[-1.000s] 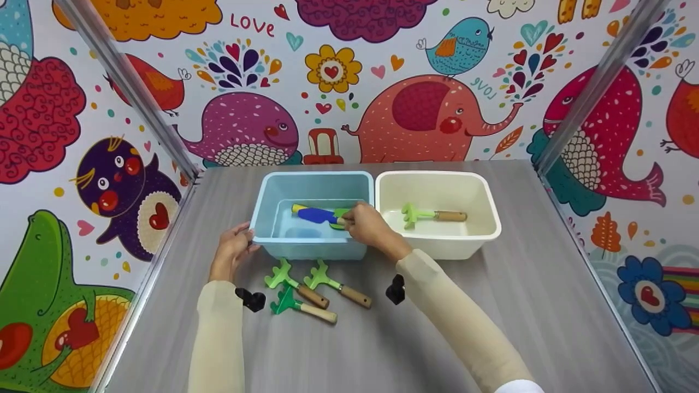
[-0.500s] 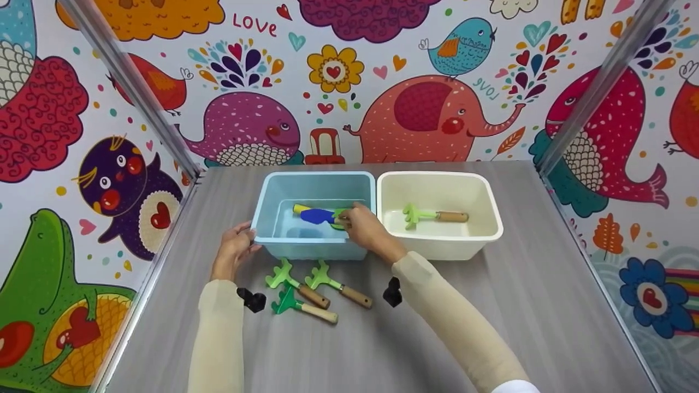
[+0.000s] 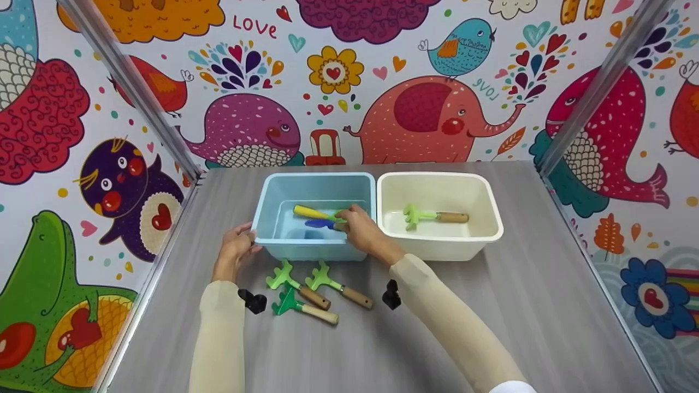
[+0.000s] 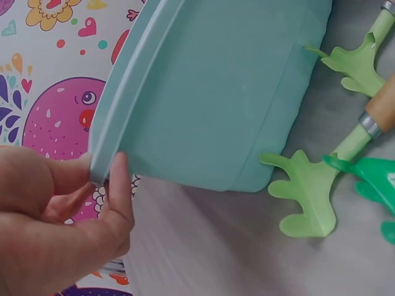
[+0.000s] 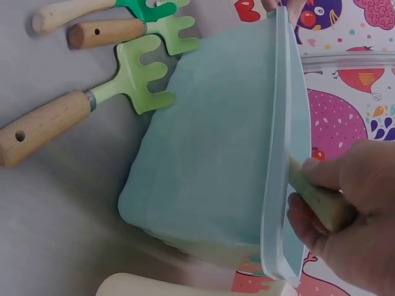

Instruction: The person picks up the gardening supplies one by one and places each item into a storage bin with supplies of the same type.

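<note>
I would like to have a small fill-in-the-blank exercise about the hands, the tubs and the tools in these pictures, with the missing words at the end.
1. The tub whose rim the left hand pinches is ____ in colour.
2. The right hand holds the blue-bladed tool by its ____.
3. The number of rakes lying on the table outside the tubs is ____.
4. In the head view, the rake inside the cream tub has its handle pointing to the ____.

Missing words: blue; handle; three; right.

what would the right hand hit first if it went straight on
Probably the yellow handle in the blue bin, though the right hand might pass above: depth is unclear.
</note>
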Tool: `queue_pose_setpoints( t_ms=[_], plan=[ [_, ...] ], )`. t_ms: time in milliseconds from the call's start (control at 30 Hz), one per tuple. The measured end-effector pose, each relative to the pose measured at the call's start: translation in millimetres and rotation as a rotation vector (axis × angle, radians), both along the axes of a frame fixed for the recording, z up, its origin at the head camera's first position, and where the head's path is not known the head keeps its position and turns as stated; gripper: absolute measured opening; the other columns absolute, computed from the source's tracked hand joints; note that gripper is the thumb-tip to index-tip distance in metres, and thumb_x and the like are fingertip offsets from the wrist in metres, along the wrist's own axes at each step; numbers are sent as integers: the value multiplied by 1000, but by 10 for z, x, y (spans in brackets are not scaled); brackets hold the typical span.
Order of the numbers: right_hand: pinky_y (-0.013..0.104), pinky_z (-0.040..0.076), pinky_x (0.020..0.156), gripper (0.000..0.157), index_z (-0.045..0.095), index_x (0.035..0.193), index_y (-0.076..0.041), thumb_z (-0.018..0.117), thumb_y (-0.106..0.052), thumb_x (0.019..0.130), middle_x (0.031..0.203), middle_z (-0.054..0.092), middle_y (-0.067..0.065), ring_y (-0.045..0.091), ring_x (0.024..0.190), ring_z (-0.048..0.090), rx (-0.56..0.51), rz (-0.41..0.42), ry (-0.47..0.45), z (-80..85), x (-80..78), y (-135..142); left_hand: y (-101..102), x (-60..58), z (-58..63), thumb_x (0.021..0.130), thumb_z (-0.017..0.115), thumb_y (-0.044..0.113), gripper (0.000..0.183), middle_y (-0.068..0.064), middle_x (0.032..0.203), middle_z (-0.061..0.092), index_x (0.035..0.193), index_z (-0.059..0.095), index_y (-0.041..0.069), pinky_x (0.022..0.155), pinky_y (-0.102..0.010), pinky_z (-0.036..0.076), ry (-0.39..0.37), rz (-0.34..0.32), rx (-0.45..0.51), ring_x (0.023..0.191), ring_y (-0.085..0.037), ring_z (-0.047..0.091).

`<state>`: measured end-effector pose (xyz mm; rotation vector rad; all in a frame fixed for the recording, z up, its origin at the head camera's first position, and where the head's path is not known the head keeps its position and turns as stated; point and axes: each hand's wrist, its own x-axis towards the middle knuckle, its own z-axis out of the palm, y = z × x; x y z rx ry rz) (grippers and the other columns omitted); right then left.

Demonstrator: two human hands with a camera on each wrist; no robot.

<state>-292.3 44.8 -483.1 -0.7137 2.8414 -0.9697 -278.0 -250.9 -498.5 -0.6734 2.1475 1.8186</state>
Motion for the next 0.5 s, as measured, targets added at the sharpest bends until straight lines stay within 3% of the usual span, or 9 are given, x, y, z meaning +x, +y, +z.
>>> queue_pose_setpoints(
  t_ms=[67, 200, 500],
  plan=[
    [45, 50, 103, 34, 63, 129, 3, 59, 4, 96, 123, 58, 21, 33, 117, 58, -13, 14, -3, 10, 6, 1, 0, 4, -2, 107, 38, 8, 49, -22, 159, 37, 156, 30, 2, 74, -14, 54, 8, 0, -1, 121, -23, 56],
    [43, 49, 106, 33, 62, 131, 1, 58, 0, 98, 126, 55, 19, 31, 121, 57, -30, 23, -17, 25, 19, 9, 8, -3, -16, 108, 38, 8, 49, -20, 159, 37, 156, 30, 3, 75, -14, 54, -3, 15, -2, 124, -24, 54],
    [43, 47, 108, 29, 66, 127, -3, 58, -3, 99, 126, 57, 16, 29, 122, 56, -60, 1, 26, 6, 43, 102, 15, -21, -30, 108, 37, 11, 50, -19, 159, 37, 157, 29, 5, 101, -28, 53, -17, 20, -11, 129, -25, 52]
  ],
)
